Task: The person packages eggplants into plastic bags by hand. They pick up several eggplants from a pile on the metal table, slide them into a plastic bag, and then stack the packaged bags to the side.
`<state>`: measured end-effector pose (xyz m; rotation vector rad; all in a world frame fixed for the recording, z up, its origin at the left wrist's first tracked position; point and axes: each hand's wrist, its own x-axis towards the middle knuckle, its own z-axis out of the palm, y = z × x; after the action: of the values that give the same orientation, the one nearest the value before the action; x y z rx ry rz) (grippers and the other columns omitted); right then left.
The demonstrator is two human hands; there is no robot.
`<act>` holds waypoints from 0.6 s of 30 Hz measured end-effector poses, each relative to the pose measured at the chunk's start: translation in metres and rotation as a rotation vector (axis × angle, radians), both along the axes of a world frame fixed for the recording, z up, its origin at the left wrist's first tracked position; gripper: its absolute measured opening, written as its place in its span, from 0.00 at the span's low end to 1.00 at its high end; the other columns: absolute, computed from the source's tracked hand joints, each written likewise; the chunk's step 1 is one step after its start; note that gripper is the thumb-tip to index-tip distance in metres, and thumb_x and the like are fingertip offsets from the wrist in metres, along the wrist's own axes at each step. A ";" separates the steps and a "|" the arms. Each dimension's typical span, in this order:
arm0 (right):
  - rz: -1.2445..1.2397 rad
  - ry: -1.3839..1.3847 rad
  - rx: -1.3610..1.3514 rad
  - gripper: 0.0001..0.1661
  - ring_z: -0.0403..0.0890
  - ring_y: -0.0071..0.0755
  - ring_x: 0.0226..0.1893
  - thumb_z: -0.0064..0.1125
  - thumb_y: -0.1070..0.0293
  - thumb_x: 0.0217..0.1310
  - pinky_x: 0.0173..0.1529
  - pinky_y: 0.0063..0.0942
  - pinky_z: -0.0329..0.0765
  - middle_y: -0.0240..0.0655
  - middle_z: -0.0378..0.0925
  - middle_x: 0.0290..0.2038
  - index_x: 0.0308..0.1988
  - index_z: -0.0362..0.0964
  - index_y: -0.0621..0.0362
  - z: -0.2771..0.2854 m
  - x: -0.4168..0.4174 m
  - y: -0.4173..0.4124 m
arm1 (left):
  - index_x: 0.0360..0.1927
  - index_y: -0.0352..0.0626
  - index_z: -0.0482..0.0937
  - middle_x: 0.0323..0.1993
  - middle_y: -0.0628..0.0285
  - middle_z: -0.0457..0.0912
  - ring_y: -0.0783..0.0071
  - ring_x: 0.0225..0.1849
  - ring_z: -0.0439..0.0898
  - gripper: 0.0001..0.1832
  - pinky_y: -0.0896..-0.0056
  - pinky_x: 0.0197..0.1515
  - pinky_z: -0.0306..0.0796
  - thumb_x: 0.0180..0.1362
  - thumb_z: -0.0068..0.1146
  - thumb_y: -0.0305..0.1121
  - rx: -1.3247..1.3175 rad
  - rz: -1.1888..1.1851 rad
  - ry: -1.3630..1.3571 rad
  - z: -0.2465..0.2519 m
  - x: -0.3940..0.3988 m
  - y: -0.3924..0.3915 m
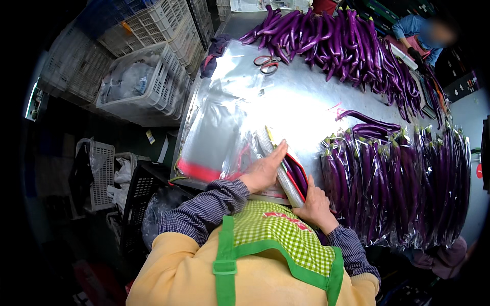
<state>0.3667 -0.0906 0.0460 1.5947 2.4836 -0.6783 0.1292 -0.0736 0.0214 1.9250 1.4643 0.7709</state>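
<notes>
Before me, long purple eggplants point(296, 174) lie in a narrow, red-edged holder point(288, 179) slanting near the metal table's front edge. My left hand point(266, 168) rests on its left side, fingers extended toward its upper part. At its lower right end is my right hand point(314, 204), thumb and fingers around the edge. Clear plastic bags point(208, 134) with a red band lie flat to the left. On the right, bagged eggplants point(371, 183) stand in a row, with a few loose eggplants point(369, 116) at their top end.
A large pile of loose eggplants point(329, 42) covers the far side. Red-handled scissors point(269, 64) lie nearer. White plastic crates point(153, 84) are stacked at left, a black crate point(139, 199) below. A co-worker point(415, 38) wearing dark gloves stands at far right beside a scale point(427, 99).
</notes>
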 end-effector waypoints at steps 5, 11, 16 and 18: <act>-0.108 0.202 -0.103 0.57 0.80 0.63 0.46 0.73 0.61 0.34 0.49 0.49 0.77 0.57 0.78 0.44 0.65 0.55 0.62 0.001 0.006 0.013 | 0.73 0.39 0.54 0.76 0.51 0.51 0.47 0.46 0.83 0.41 0.57 0.46 0.79 0.53 0.48 0.17 0.018 -0.142 0.060 0.008 0.009 0.008; -0.093 0.479 -0.284 0.57 0.82 0.56 0.51 0.70 0.61 0.37 0.55 0.42 0.77 0.57 0.79 0.50 0.68 0.54 0.61 0.047 0.031 0.013 | 0.75 0.43 0.51 0.72 0.47 0.61 0.49 0.47 0.84 0.47 0.64 0.47 0.81 0.50 0.56 0.18 -0.314 -0.186 -0.206 0.048 -0.001 -0.002; -0.041 0.461 -0.117 0.56 0.82 0.57 0.47 0.70 0.62 0.45 0.51 0.40 0.78 0.55 0.79 0.46 0.70 0.51 0.64 0.002 0.013 0.035 | 0.77 0.45 0.45 0.66 0.40 0.66 0.43 0.48 0.81 0.50 0.52 0.46 0.77 0.50 0.54 0.20 -0.056 -0.477 -0.207 0.026 0.047 -0.008; -0.042 0.431 -0.141 0.56 0.83 0.55 0.46 0.71 0.62 0.48 0.51 0.38 0.78 0.57 0.78 0.49 0.70 0.50 0.66 -0.039 0.014 0.045 | 0.77 0.43 0.44 0.73 0.43 0.56 0.44 0.56 0.77 0.50 0.51 0.49 0.75 0.49 0.51 0.18 0.132 -0.419 -0.288 -0.001 0.060 -0.012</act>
<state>0.3806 -0.0455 0.0065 1.5908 2.6076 -1.2938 0.1896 -0.0855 0.0205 2.0229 0.8193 0.9143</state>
